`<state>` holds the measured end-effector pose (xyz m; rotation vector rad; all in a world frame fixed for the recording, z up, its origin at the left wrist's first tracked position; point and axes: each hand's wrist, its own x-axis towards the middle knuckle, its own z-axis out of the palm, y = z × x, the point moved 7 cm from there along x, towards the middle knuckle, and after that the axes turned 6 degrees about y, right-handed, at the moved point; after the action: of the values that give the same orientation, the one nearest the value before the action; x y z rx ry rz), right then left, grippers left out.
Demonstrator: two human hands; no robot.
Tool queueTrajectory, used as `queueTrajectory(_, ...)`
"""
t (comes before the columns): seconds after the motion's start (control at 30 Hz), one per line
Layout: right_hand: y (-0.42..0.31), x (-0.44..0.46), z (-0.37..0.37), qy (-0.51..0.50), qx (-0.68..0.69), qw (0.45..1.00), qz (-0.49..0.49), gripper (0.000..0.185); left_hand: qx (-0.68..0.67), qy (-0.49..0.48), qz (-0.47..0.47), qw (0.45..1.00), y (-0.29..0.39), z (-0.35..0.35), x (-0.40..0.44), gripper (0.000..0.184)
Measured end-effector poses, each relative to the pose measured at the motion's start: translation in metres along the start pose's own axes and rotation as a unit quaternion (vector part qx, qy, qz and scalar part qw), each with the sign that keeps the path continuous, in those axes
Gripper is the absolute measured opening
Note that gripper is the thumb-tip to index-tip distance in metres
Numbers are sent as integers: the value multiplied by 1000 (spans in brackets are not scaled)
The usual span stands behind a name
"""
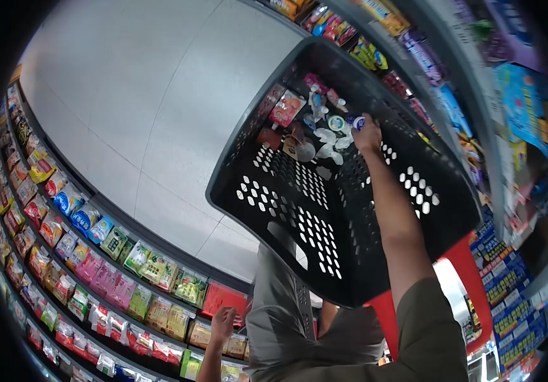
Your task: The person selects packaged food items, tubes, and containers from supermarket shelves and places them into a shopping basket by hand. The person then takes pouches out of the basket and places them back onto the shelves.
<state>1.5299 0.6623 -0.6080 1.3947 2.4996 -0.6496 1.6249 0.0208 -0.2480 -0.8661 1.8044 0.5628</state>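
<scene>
A black shopping basket [350,223] with oval holes and a red frame stands before me. My right hand [367,135] reaches down inside it, its fingers closed round a small container with a blue-and-white top [358,121]. Beside that lies a round item with a green-and-white lid [336,123]. Crumpled white pieces [330,145], a pink packet [287,108] and several small bottles and packets lie around them in the basket. My left hand [223,321] hangs at the lower left, outside the basket, fingers partly curled; whether anything is in them is unclear.
Curved shelves of bagged goods [111,280] run along the left and bottom. More shelves with bright packets [423,57] rise close to the basket's right side. Pale tiled floor [134,108] stretches between the left shelves and the basket. My legs are behind the basket.
</scene>
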Motion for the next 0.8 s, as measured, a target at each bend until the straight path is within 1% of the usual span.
queueTrajectory(0.03, -1, 1, 10, -29, 0, 1000, 3, 59, 5, 4, -19, 1000, -1, -1, 5, 30)
queueTrajectory(0.07, -4, 0, 16, -35, -2, 999, 6, 59, 7, 4, -26, 1000, -1, -1, 8, 30)
queueTrajectory(0.2, -4, 8, 44, -38, 4, 999, 12, 59, 4, -7, -40, 999, 19, 6, 17, 30)
queueTrajectory(0.27, -4, 14, 54, -27, -16, 1000, 1, 58, 9, -10, -38, 999, 25, 6, 20, 31)
queueTrajectory(0.33, -6, 20, 59, -11, -16, 1000, -6, 62, -9, -17, -15, 1000, 34, 7, 18, 33)
queueTrajectory(0.4, -4, 21, 62, -53, -42, 998, 11, 66, -21, -12, -13, 1000, 39, 5, 17, 33)
queueTrajectory(0.43, -8, 19, 52, -32, -31, 999, -7, 68, -23, -15, -7, 1000, 40, 3, 17, 32)
queueTrajectory(0.47, -9, 12, 43, -28, -31, 999, -4, 68, -26, -21, -1, 999, 42, 3, 14, 32)
queueTrajectory(0.53, -14, -6, 8, -60, -19, 997, 48, 69, -17, -21, 22, 999, 52, 3, 5, 28)
queueTrajectory(0.6, -8, -25, -8, -72, -37, 996, 22, 60, -49, -47, 47, 997, 67, 6, -4, 28)
queueTrajectory(0.67, -39, -63, -84, -228, -63, 971, 43, 41, -39, -59, 53, 996, 78, 4, -17, 29)
queueTrajectory(0.7, -38, -75, -98, -238, -79, 968, 10, 30, -34, -61, 67, 995, 86, 2, -24, 29)
queueTrajectory(0.73, -38, -87, -115, -235, -109, 966, -18, 28, -28, -62, 80, 994, 87, -3, -27, 29)
queueTrajectory(0.77, -41, -97, -131, -244, -115, 960, -67, 28, -32, -70, 106, 991, 93, -7, -27, 29)
queueTrajectory(0.8, -43, -107, -151, -225, -110, 964, -93, 25, -21, -66, 112, 991, 93, -15, -28, 28)
